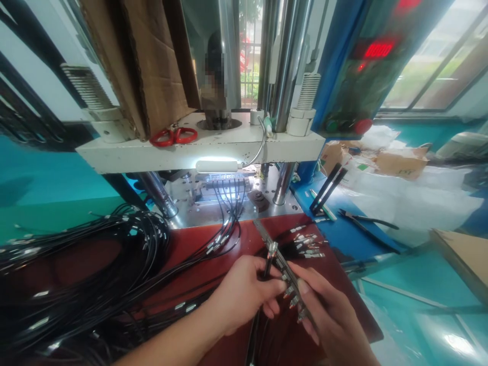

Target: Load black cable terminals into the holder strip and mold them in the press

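Note:
My right hand (328, 305) is closed around the near end of a narrow metal bar (262, 231), which slants away from me above the red-brown board. Several small metal connectors with copper-coloured tips sit along the bar's edge. With thumb and fingers pinched, my left hand (247, 290) grips a black cable (268, 267) beside the bar. The cable's metal end (272, 249) points up against the bar; whether it is seated there I cannot tell. Just beyond the bar lies a bunch of cable ends (307, 243) with bare metal terminals.
A press (206, 147) stands ahead, with cables running into its lit lower mould (226, 188). Coiled black cables (76, 269) cover the left side. Red-handled scissors (173, 136) rest on the press plate. Pliers (366, 223) lie right, near white bags (412, 198).

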Demonstrator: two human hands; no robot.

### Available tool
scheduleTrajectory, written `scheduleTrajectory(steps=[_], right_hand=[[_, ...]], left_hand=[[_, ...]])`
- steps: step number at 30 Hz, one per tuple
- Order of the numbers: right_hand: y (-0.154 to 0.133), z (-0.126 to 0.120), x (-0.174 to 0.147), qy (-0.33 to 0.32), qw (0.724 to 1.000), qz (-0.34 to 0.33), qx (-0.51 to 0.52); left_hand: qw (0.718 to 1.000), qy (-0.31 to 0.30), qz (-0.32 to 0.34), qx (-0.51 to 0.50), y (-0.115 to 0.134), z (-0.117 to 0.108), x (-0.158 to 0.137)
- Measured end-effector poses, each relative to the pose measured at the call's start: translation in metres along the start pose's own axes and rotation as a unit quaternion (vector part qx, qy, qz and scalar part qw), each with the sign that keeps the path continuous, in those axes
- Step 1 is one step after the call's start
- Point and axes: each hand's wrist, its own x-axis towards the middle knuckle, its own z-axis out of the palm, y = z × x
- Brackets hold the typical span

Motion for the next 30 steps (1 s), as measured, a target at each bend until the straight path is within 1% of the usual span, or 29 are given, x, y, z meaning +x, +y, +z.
scheduleTrajectory(steps=[1, 3, 4, 7, 10, 14, 18, 20, 22, 24, 30], right_hand=[[-0.002, -0.002, 0.001, -0.005, 1.000, 0.013, 0.018], [-0.006, -0.005, 0.002, -0.018, 0.999, 0.022, 0.046], [-0.007, -0.006, 0.002, -0.022, 0.998, 0.020, 0.054], [-0.008, -0.009, 0.002, -0.017, 0.998, 0.020, 0.061], [-0.008, -0.008, 0.002, -0.016, 0.997, 0.023, 0.066], [-0.008, -0.007, 0.002, -0.018, 0.997, 0.015, 0.071], [-0.006, -0.008, 0.003, -0.019, 0.997, 0.019, 0.072], [-0.005, -0.008, 0.003, -0.023, 0.997, 0.024, 0.074], [-0.004, -0.008, 0.003, -0.024, 0.997, 0.029, 0.074], [-0.004, -0.008, 0.003, -0.020, 0.997, 0.029, 0.075], [-0.005, -0.007, 0.002, -0.020, 0.997, 0.022, 0.076]], left_hand=[[1.000, 0.001, 0.024, -0.010, 0.003, -0.003, 0.000], [0.997, 0.029, 0.061, -0.040, 0.006, -0.010, -0.001], [0.995, 0.044, 0.069, -0.061, 0.007, -0.013, 0.000], [0.989, 0.050, 0.063, -0.126, 0.005, -0.019, 0.000], [0.986, 0.045, 0.066, -0.146, 0.002, -0.020, 0.001], [0.988, 0.040, 0.077, -0.127, 0.002, -0.018, 0.001], [0.989, 0.052, 0.095, -0.099, 0.002, -0.017, 0.001], [0.990, 0.065, 0.083, -0.091, 0.002, -0.015, 0.002], [0.992, 0.077, 0.057, -0.083, 0.000, -0.013, 0.002], [0.994, 0.079, 0.039, -0.065, -0.002, -0.011, 0.002], [0.997, 0.063, 0.037, -0.014, -0.006, -0.008, 0.003]])
